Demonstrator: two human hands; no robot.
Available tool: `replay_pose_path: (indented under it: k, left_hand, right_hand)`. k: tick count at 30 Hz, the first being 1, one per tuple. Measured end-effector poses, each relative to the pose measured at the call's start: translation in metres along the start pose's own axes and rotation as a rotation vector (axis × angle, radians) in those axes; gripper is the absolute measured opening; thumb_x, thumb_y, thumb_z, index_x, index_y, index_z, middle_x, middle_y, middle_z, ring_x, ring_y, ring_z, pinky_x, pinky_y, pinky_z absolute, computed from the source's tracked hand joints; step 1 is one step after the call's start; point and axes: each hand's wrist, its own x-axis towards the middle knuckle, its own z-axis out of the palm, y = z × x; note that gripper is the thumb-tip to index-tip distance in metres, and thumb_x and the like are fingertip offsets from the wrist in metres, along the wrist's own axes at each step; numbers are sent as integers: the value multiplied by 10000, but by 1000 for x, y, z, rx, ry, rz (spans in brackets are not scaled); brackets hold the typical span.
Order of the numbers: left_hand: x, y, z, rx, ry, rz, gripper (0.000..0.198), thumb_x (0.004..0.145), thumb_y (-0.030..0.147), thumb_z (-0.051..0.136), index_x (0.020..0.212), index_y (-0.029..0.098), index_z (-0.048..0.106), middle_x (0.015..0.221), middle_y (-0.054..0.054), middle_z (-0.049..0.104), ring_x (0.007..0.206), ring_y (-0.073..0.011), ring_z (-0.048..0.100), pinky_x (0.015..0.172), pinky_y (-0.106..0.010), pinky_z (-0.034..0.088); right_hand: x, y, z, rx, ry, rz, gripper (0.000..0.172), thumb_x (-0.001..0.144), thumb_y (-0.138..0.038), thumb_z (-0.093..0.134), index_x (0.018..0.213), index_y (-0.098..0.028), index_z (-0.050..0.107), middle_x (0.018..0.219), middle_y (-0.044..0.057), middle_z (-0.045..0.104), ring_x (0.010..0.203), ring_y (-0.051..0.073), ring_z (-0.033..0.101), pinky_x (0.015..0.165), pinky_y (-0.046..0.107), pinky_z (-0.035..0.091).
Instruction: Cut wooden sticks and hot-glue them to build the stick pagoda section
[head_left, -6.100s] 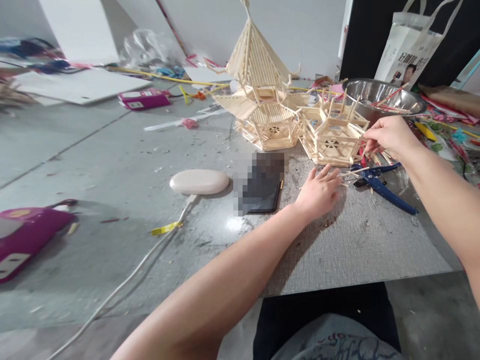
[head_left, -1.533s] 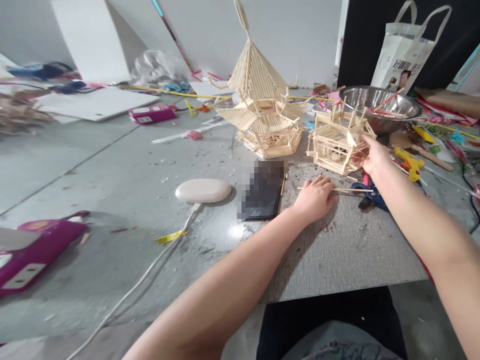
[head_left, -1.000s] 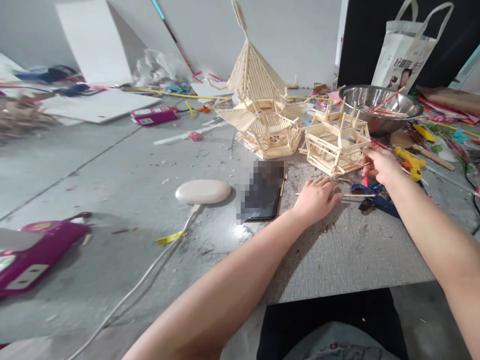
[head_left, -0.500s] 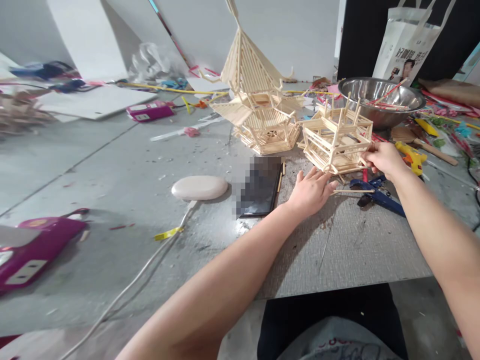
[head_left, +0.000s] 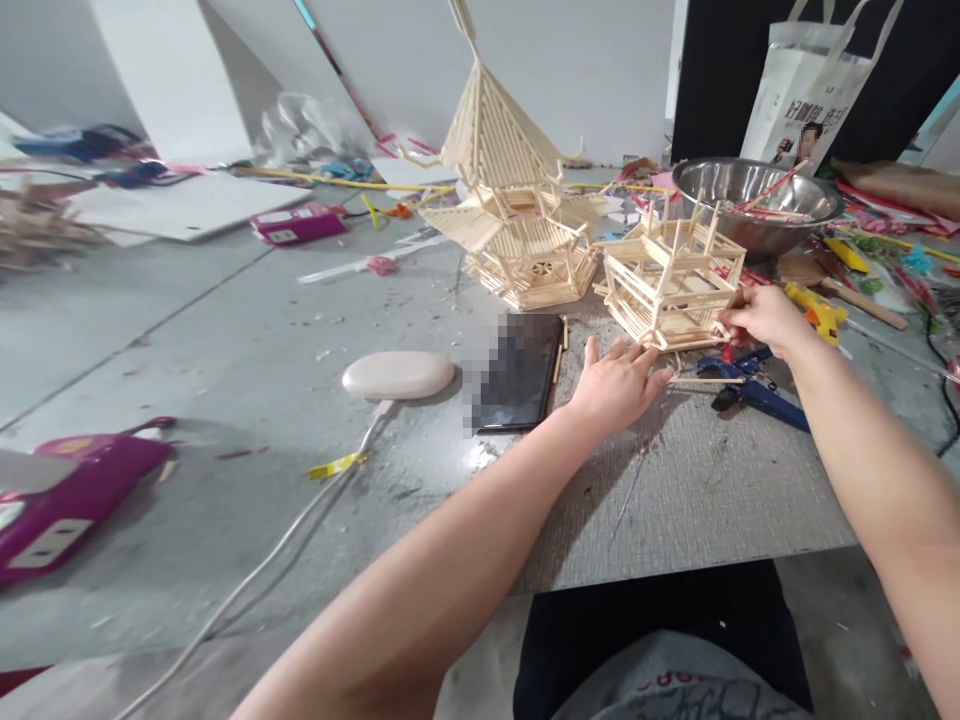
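Observation:
A six-sided open frame built of thin wooden sticks [head_left: 671, 285] stands on the table, with several short posts rising from its top. My right hand [head_left: 761, 318] has its thumb and fingers closed at the lower right corner of this frame; the fingertips partly hide the spot. My left hand [head_left: 619, 385] lies palm down with fingers spread, its fingertips by the frame's lower front edge. A loose stick [head_left: 705, 380] lies just right of the left hand, its end over blue-handled pliers [head_left: 757, 392].
Left of the frame stands a stick pagoda [head_left: 517, 200] with a pointed roof. Around are a phone [head_left: 525, 375], a white oval device [head_left: 397, 374] with a cable, purple power strips [head_left: 97, 490], a yellow glue gun [head_left: 821, 312], and a steel bowl [head_left: 757, 190] holding red sticks.
The view has shifted very slightly. Both hands keep nearly the same places at the stick frame, and the frame stands as before.

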Motion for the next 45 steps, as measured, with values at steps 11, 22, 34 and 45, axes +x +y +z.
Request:
replay_pose_path:
  k: [11, 22, 34, 45]
  left_hand:
    - [1, 0, 1, 0, -8, -9, 480, 908, 455, 221, 1142, 182, 538, 1247, -109, 534, 1268, -314, 330, 994, -645, 156]
    - [1, -3, 0, 3, 9, -78, 456, 901, 466, 260, 1137, 196, 542, 1280, -89, 519, 1270, -317, 335, 1005, -636, 162]
    - [0, 1, -3, -42, 5, -97, 389, 899, 448, 296, 1105, 235, 548, 1279, -64, 529, 1286, -339, 308, 961, -727, 83]
    - [4, -6, 1, -45, -18, -110, 422, 894, 450, 285, 1169, 205, 492, 1372, -95, 417, 1342, -339, 172, 975, -709, 105]
  right_hand:
    - [0, 2, 2, 124, -29, 81, 153, 622, -57, 701, 616, -135, 569, 421, -27, 525, 295, 100, 473, 271, 224, 428]
    - [-6, 0, 7, 0, -74, 33, 164, 671, -37, 628, 572, -140, 549, 392, -23, 515, 322, 114, 505, 292, 223, 445]
    - [-6, -2, 2, 49, -91, 99, 162, 648, 10, 627, 579, -124, 569, 414, -13, 539, 323, 112, 517, 296, 219, 451]
    - [-6, 3, 5, -94, -150, 31, 164, 671, -212, 685, 619, -166, 536, 466, -15, 552, 399, 137, 565, 372, 260, 485]
